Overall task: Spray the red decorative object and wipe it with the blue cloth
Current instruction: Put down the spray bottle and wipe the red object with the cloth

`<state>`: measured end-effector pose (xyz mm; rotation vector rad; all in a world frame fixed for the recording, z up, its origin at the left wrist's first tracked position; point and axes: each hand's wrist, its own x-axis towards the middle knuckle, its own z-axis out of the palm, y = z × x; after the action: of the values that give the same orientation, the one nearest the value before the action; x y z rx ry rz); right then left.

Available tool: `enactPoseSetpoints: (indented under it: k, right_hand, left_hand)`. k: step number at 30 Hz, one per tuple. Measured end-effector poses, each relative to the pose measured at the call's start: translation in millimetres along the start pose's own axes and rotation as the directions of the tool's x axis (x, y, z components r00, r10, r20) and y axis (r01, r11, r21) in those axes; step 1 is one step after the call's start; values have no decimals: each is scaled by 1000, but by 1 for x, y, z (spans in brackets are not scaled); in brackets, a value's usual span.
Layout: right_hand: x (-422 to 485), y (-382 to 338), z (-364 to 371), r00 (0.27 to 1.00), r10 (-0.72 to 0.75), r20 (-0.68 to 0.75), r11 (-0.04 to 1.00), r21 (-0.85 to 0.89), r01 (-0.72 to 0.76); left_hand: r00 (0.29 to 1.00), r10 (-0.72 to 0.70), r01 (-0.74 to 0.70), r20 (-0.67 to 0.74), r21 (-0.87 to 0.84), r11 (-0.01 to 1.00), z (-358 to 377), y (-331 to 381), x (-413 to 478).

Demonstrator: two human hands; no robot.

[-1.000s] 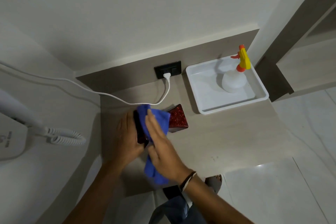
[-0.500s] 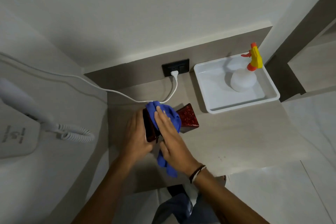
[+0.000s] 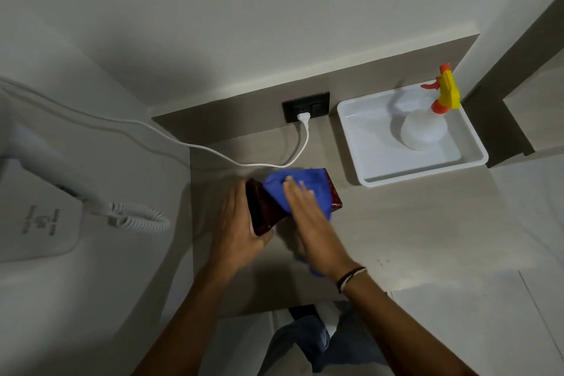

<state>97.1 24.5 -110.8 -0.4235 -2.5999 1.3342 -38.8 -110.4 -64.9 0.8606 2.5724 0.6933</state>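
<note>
The red decorative object (image 3: 263, 210), dark red and glossy with angled faces, stands on the wooden counter near its left end. My left hand (image 3: 236, 232) grips its left side. My right hand (image 3: 311, 223) lies flat on the blue cloth (image 3: 293, 189) and presses it onto the object's top and right face. The cloth's tail sticks out below my right wrist. Much of the object is hidden under the cloth. The spray bottle (image 3: 427, 122), white with a yellow and orange trigger head, stands in the white tray (image 3: 366, 131) at the back right.
A white cable (image 3: 195, 148) runs from the black wall socket (image 3: 306, 106) across the counter behind the object. A wall-mounted white hair dryer with a coiled cord (image 3: 137, 218) sits on the left. The counter's front edge lies just below my wrists.
My right hand has slid the blue cloth away from me and to the right across the object. My left hand keeps its hold on the object's left side.
</note>
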Motion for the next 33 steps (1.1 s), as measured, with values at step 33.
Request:
enactPoseSetpoints:
  k: [33]
  right_hand:
    - [11, -39, 25, 987, -139, 83, 988, 87, 131]
  left_hand:
    - [958, -278, 259, -67, -211, 943, 24, 24, -8]
